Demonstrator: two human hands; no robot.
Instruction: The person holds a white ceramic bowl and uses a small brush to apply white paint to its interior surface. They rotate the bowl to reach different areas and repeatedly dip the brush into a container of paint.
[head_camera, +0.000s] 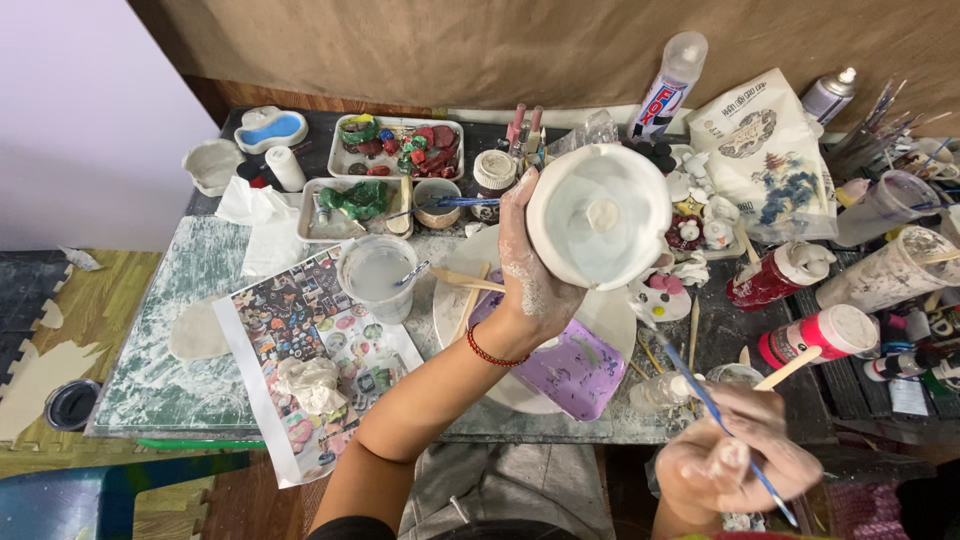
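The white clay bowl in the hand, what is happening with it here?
A person's left hand holds a round white clay bowl up over a cluttered craft table, its hollow side facing the camera. The right hand holds a thin blue-handled paintbrush lower down, apart from the bowl. Both hands are smeared with white clay.

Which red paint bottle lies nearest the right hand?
The pink-red bottle with the white cap, just above the right hand; the darker red bottle lies farther up.
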